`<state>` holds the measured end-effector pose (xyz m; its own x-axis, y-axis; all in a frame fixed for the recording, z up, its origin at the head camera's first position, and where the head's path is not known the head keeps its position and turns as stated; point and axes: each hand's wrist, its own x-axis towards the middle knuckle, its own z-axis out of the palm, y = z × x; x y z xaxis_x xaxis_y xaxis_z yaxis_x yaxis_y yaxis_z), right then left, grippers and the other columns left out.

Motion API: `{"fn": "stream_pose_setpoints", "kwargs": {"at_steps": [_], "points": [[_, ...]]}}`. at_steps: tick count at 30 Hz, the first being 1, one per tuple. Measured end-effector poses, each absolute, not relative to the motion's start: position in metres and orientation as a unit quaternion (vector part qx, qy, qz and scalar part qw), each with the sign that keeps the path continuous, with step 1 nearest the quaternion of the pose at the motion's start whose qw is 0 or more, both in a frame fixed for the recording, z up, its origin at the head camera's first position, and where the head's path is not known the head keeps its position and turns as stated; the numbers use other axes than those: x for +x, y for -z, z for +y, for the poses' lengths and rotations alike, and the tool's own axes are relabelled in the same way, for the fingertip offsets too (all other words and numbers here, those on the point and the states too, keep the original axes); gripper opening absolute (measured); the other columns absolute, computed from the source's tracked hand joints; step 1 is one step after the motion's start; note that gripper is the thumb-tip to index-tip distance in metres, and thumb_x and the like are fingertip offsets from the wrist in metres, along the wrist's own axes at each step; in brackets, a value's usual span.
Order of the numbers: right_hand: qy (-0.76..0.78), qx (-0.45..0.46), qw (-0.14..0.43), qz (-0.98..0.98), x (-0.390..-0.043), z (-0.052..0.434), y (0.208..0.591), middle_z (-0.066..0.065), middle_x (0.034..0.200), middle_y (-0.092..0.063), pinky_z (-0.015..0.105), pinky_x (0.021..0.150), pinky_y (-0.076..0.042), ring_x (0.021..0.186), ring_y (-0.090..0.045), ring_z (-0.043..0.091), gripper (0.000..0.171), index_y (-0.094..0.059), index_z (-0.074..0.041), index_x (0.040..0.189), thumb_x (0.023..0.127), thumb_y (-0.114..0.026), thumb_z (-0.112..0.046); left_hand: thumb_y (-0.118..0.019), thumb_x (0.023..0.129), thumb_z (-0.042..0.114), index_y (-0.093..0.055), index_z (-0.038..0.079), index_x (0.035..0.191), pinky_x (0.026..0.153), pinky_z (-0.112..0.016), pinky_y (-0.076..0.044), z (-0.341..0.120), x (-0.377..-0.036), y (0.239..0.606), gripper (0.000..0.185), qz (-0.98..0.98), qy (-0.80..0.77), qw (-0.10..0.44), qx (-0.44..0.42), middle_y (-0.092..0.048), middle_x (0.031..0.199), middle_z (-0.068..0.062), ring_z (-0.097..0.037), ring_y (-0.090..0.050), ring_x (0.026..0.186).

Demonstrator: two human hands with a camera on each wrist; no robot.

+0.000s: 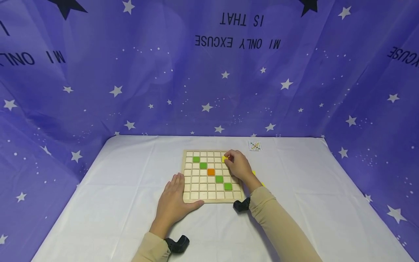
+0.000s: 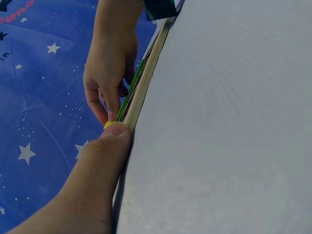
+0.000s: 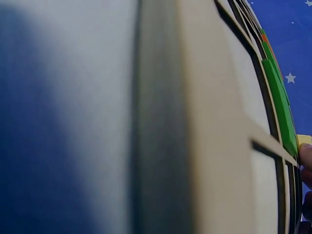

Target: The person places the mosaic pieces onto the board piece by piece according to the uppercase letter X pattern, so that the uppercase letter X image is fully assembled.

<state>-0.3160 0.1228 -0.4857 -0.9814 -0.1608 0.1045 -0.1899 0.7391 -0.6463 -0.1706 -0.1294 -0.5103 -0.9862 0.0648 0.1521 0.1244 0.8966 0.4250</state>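
Tan sleeve (image 1: 283, 223) flanking the wooden board (image 1: 214, 201), the right hand (image 1: 238, 164) is pinching a half-hidden yellow tile (image 1: 224, 159), probably light, stiff, best edge-gripped, near the board's far-right corner as the straight-fingered left hand (image 1: 173, 202) is bracing its left side.

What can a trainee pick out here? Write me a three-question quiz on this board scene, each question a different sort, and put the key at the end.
1. Count: how many green tiles lie on the wooden grid board?
2. True or false: the left hand is pinching a yellow tile.
3. Multiple choice: what colour is the tile in the diagonal line between the two pairs of green tiles? A) yellow, B) orange, C) blue.

Key:
1. Four.
2. False: the right hand pinches it, while the left hand rests at the side of the wooden grid board.
3. B: the orange tile.
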Motion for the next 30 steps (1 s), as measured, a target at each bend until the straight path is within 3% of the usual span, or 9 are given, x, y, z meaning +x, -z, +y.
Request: {"fn": "stream_pose_setpoints", "kwargs": {"at_steps": [9,16,23,30], "points": [[-0.32,0.11,0.01,-0.941,-0.311,0.126,0.484,0.003,0.094,-0.058,0.032,0.07,-0.044,0.081,-0.052,0.018,0.02,-0.072,-0.013,0.114,0.096,-0.066,-0.02,-0.06,0.068,0.087,-0.024,-0.003,0.155,0.125,-0.047,-0.023,-0.129,-0.17,0.511,0.13,-0.971,0.223,0.073,-0.051,-0.026,0.163,-0.016,-0.03,-0.023,0.153],[-0.316,0.13,0.011,-0.94,-0.305,0.131,0.481,0.002,0.096,-0.061,0.034,0.079,-0.05,0.087,-0.056,0.016,0.02,-0.071,-0.013,0.114,0.095,-0.066,-0.017,-0.06,0.067,0.088,-0.024,-0.003,0.155,0.125,-0.048,-0.023,-0.128,-0.168,0.51,0.131,-0.971,0.224,0.071,-0.046,-0.026,0.163,-0.016,-0.031,-0.023,0.153],[-0.34,0.113,0.025,-0.933,-0.301,0.162,0.471,0.004,0.095,-0.06,0.03,0.065,-0.046,0.078,-0.053,0.018,0.024,-0.068,-0.012,0.12,0.1,-0.059,-0.019,-0.06,0.068,0.087,-0.024,-0.002,0.155,0.126,-0.047,-0.022,-0.128,-0.169,0.51,0.13,-0.97,0.227,0.073,-0.047,-0.026,0.163,-0.016,-0.03,-0.022,0.153],[-0.318,0.088,0.0,-0.944,-0.296,0.202,0.464,0.009,0.104,-0.062,0.029,0.065,-0.048,0.081,-0.055,0.02,0.033,-0.064,-0.008,0.129,0.099,-0.058,-0.019,-0.06,0.068,0.088,-0.024,-0.002,0.155,0.126,-0.047,-0.022,-0.128,-0.169,0.509,0.13,-0.971,0.223,0.071,-0.049,-0.025,0.163,-0.016,-0.03,-0.022,0.153]]}}
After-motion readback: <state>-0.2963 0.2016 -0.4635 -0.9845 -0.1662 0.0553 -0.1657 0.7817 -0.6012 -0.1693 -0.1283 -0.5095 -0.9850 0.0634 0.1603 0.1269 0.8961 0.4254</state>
